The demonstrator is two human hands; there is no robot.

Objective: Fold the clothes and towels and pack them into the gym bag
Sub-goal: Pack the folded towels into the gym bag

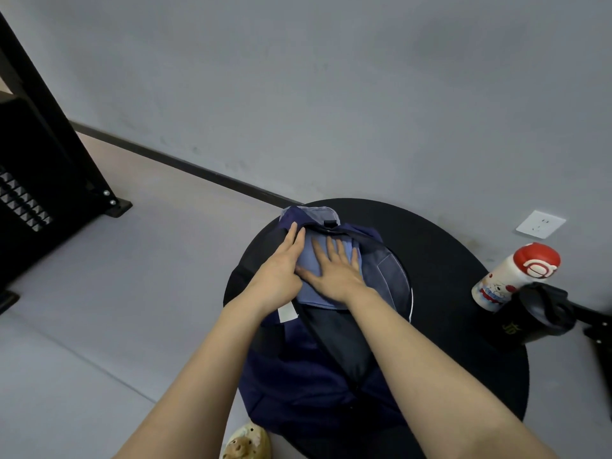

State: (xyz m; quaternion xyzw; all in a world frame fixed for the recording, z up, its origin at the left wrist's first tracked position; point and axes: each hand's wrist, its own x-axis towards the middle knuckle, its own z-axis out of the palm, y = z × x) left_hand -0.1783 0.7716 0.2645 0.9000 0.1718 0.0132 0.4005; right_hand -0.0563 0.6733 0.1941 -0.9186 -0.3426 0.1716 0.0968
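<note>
Packing at a round black bench [463,260] beside a grey wall.
Navy gym bag [304,376] lies on the bench; right hand [334,273] presses flat, fingers straight, on a folded blue cloth [309,256] inside it; left hand [281,270] rests straight-fingered at the opening. Two bottles [516,276] stand right.

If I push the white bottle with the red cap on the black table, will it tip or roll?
The white bottle looks tall and narrow, so a push near its red cap would probably tip it. Its round body suggests it could then roll. It seems rigid; whether it is full cannot be told.
</note>
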